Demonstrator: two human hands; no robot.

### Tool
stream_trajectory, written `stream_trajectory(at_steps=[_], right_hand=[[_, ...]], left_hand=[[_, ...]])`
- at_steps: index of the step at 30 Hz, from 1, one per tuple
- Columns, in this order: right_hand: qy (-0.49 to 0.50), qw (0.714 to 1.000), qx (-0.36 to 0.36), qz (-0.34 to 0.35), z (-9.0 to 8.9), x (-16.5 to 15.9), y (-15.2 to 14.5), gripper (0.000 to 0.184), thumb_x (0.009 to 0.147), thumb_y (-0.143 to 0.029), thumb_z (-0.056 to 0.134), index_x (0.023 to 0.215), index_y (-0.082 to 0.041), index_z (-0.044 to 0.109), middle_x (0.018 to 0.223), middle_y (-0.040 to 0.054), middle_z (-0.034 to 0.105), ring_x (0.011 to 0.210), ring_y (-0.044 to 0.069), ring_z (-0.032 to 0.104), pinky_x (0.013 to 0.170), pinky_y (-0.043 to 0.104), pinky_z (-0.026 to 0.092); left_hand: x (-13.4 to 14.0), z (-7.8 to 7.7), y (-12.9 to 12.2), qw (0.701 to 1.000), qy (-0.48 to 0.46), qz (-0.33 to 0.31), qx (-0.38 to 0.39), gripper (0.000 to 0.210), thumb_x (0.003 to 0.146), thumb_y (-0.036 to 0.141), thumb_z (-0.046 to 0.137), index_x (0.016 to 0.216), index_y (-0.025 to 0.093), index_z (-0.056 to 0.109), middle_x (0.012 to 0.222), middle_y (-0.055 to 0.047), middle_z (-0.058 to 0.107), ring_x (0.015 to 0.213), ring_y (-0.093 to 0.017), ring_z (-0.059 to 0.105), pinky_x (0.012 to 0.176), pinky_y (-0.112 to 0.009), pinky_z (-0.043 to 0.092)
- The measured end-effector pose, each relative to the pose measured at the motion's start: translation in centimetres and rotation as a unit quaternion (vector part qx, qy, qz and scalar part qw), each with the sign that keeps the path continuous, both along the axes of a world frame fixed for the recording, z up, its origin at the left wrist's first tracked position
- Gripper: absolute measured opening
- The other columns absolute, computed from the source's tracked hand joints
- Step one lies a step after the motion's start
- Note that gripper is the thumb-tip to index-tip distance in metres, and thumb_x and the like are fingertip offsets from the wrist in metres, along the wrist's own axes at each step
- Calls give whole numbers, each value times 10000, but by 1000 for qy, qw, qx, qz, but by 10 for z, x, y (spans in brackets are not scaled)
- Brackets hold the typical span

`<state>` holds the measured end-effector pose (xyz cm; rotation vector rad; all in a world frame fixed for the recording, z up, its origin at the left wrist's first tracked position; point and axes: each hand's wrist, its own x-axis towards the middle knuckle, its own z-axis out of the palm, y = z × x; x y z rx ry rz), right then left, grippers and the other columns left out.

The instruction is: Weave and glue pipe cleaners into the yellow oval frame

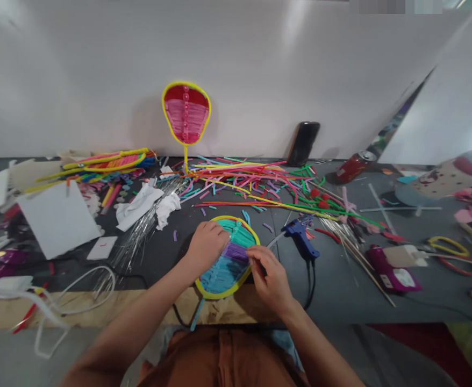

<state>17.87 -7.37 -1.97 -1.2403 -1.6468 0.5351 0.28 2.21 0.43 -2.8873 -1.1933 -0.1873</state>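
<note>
A rounded pipe-cleaner panel (223, 277) with a yellow rim lies before me at the table's front edge. Its rows are green at the top, purple in the middle and blue at the bottom, and a teal stem (197, 314) sticks out below. My left hand (208, 244) is curled over the panel's left side, its fingertips hidden against the rows. At the right rim, my right hand (269, 274) pinches the end of a purple pipe cleaner (236, 251) between thumb and finger; the exact contact is small. Right of the panel lies a blue glue gun (304, 239).
A pink and red panel (186, 113) stands upright against the wall. Loose pipe cleaners (240, 174) cover the back of the table. A phone (304, 142) and a soda can (355, 166) stand behind. White papers (61, 220) lie left, a purple device (393, 271) right.
</note>
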Motion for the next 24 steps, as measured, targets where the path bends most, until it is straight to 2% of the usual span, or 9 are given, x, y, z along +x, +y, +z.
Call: stream_trajectory(at_steps=[12, 19, 24], right_hand=[[23, 1000, -14, -6, -7, 6, 0, 254, 860, -97, 460, 1011, -239, 607, 971, 72, 649, 932, 198, 621, 820, 361, 530], [30, 999, -16, -1, -7, 5, 0, 258, 860, -88, 458, 1009, -242, 603, 971, 75, 644, 931, 196, 617, 816, 356, 531], [29, 999, -12, 7, -3, 5, 0, 262, 861, -87, 459, 1015, -242, 603, 964, 72, 645, 925, 193, 618, 808, 350, 532]], left_hand=[[-2, -9, 5, 1000, -22, -2, -8, 235, 913, 301, 471, 909, 202, 684, 808, -55, 673, 876, -213, 557, 776, -352, 372], [-3, -14, 4, 998, -66, 0, -6, 269, 928, 306, 436, 936, 190, 679, 837, -62, 682, 875, -206, 570, 801, -360, 382], [-2, -13, 3, 998, -63, -4, -8, 247, 918, 279, 449, 927, 203, 683, 839, -56, 681, 875, -208, 570, 799, -366, 381]])
